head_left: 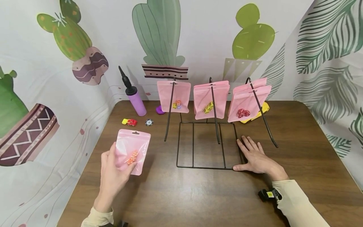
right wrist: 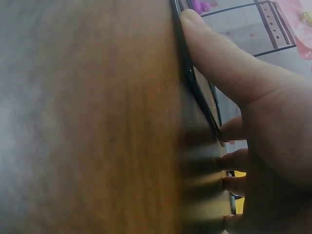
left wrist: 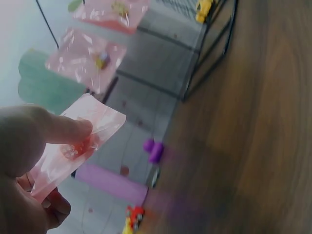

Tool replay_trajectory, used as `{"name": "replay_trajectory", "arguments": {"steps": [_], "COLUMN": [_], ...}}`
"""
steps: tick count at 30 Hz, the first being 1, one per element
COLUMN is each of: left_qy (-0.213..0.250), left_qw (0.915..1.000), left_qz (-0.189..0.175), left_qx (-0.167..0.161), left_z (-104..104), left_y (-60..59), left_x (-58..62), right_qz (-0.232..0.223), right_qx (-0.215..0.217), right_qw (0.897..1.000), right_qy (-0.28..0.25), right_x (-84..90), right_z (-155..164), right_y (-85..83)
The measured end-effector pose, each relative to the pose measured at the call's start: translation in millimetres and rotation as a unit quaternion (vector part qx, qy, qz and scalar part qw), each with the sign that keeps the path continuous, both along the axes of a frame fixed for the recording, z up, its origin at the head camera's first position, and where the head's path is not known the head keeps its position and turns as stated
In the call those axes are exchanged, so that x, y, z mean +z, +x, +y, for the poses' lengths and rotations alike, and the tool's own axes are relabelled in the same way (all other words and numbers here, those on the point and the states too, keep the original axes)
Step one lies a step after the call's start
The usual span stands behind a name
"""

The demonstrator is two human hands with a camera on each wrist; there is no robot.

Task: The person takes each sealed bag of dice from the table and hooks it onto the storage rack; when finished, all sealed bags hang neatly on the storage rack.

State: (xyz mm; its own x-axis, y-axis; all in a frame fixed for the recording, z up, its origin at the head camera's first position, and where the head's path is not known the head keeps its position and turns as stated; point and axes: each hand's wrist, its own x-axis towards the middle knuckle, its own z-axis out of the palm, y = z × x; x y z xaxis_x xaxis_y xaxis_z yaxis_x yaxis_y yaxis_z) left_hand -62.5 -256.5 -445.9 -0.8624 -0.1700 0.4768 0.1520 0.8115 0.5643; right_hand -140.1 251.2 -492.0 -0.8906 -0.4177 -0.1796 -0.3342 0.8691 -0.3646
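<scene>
My left hand [head_left: 114, 175] holds a pink zip pouch [head_left: 132, 150] with orange dice inside, thumb across its front, above the table's left side. The left wrist view shows that pouch [left wrist: 78, 141] pinched under my thumb [left wrist: 48, 129]. My right hand [head_left: 253, 156] lies flat with straight fingers on the front right corner of a black wire rack [head_left: 198, 143]. In the right wrist view my thumb [right wrist: 219, 53] lies along the rack's wire [right wrist: 192, 83]. Pink pouches hang on the rack's three hooks: one with mixed dice [head_left: 174, 96], one with yellow dice [head_left: 210, 101], one with red dice [head_left: 246, 101].
At the back left of the brown table [head_left: 297, 151] stand a purple hand pump [head_left: 133, 94], a small purple piece [head_left: 159, 109], a red-and-yellow toy car [head_left: 129, 122] and a poker chip [head_left: 149, 122]. A yellow object [head_left: 263, 108] lies behind the right pouches. Cactus-print walls enclose three sides.
</scene>
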Motion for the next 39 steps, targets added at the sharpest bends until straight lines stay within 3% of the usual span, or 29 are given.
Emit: {"name": "replay_trajectory", "arguments": {"steps": [12,18,24,30,36,39], "left_qy": [0.014,0.026,0.028,0.04,0.044,0.072], "left_qw": [0.9938,0.9814,0.9679,0.9461,0.9172,0.9024], "left_qz": [0.059,0.117,0.167,0.224,0.286,0.297], "left_qx": [-0.093,-0.15,-0.185,-0.231,-0.274,-0.304], "left_z": [44,58,69,77,83,87], "left_y": [18.3,23.6,30.4,32.8,30.7,29.3], "left_x": [17.9,24.7,35.2,46.4,55.9,59.8], "right_qz": [-0.007,-0.007,-0.007,-0.001,0.003,0.002], "right_qx": [-0.002,-0.001,-0.001,0.002,0.003,0.002], "right_qw": [1.0,1.0,1.0,1.0,1.0,1.0], "right_qy": [-0.004,-0.005,-0.006,-0.008,-0.013,-0.014], "right_x": [-2.6,-2.3,-3.6,-4.6,-5.0,-5.5], "right_z": [1,1,1,2,2,2], "right_y": [-1.2,-1.2,-0.8,0.1,0.4,0.2]}}
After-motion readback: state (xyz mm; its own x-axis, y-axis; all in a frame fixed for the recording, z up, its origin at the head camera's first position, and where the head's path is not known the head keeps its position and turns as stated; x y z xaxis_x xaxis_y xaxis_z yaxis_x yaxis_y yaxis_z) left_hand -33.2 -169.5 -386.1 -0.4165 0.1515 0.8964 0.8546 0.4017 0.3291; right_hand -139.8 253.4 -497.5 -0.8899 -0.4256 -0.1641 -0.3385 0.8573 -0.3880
